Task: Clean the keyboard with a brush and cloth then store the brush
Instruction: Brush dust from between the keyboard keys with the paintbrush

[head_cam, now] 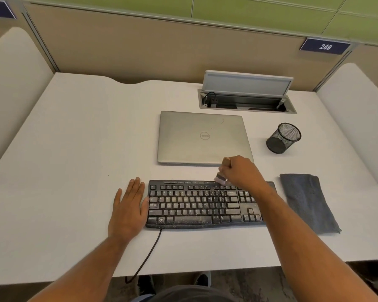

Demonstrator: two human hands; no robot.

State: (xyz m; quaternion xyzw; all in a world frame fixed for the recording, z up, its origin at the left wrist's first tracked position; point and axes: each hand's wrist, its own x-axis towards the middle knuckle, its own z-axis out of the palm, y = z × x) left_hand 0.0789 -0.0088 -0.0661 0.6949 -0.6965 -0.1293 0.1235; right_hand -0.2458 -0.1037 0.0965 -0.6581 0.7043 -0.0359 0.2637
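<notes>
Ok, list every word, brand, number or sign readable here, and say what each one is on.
"249": white digits on the dark blue sign atop the partition, far right.
"DELL": round logo, upside down from here, on the closed laptop lid.
Keyboard key legends: too small and dusty to read.
Blue sign at far left: no text visible.

"249" on blue sign point(325, 47), Dell logo on laptop point(204, 138)

The white surface point(74, 149) carries a dusty black keyboard point(196, 205) at the near middle, a closed silver laptop point(196, 138) behind it, a mesh pen cup point(283, 138) (upright) and a folded grey cloth point(307, 201) to the right; the left hand point(129, 208) lies flat beside the keyboard.
</notes>
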